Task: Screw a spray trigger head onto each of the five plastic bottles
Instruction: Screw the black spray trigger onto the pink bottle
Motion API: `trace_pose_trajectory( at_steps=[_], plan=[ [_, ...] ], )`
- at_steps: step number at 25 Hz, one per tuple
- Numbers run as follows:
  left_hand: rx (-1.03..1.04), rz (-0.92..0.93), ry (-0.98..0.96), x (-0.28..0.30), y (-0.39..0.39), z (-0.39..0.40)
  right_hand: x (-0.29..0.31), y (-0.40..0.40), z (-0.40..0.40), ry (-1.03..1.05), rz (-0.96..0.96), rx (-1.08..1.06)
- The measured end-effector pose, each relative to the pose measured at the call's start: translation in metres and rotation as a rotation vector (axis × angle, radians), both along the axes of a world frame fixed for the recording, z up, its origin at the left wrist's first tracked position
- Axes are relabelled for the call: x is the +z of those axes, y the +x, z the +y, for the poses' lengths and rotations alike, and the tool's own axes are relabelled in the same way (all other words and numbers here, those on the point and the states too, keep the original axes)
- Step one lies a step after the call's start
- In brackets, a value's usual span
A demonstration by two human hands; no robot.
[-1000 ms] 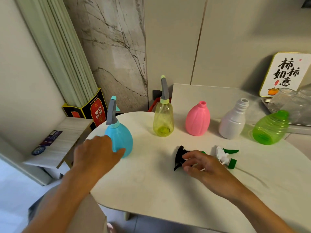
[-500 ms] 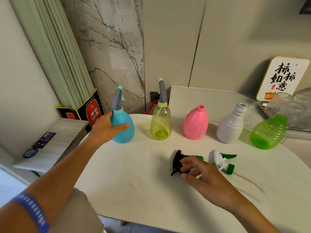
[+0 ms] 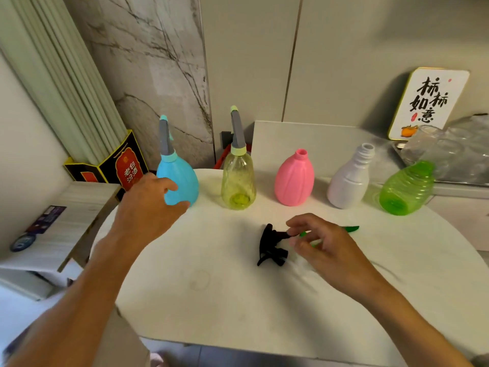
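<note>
Five bottles line the back of the white table. The blue bottle and the yellow bottle carry grey trigger heads. The pink bottle and the white bottle stand with open necks, and the green bottle leans tilted. My left hand hovers at the blue bottle's near side with loosely curved fingers; contact is unclear. My right hand pinches the nozzle end of the black trigger head, which lies on the table. It hides most of a green-and-white trigger head.
A lettered sign leans on the wall at the right, above clear plastic cups on a tray. A black-and-red box and a low wooden shelf sit left of the table. The table's front edge is near me.
My left hand carried the blue bottle to the back left, set it in the row and has loosened off it. My right hand's fingers have pinched the black trigger head.
</note>
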State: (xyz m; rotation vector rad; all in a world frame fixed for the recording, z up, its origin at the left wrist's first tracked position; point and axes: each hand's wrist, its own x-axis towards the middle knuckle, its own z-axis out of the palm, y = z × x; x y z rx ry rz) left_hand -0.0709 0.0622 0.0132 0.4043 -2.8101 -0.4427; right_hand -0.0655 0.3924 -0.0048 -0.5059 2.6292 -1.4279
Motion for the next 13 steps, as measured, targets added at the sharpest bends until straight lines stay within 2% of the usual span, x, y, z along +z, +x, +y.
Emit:
trace_pose_trajectory(
  at_steps=[3,5,10,13],
  plan=[
    [-0.286,0.026,0.193,0.002,0.013,0.041,-0.002,-0.002,0.002,-0.01,0.083,-0.147],
    [-0.389,0.021,0.228,-0.006,0.01,0.066,-0.003,-0.011,-0.005,-0.038,0.159,-0.266],
    [-0.438,0.006,0.235,-0.027,0.008,0.084,0.003,-0.07,-0.037,-0.18,0.123,-0.479],
    [-0.452,0.022,0.196,-0.031,0.013,0.083,0.007,-0.101,-0.052,-0.123,0.272,-0.579]
  ],
)
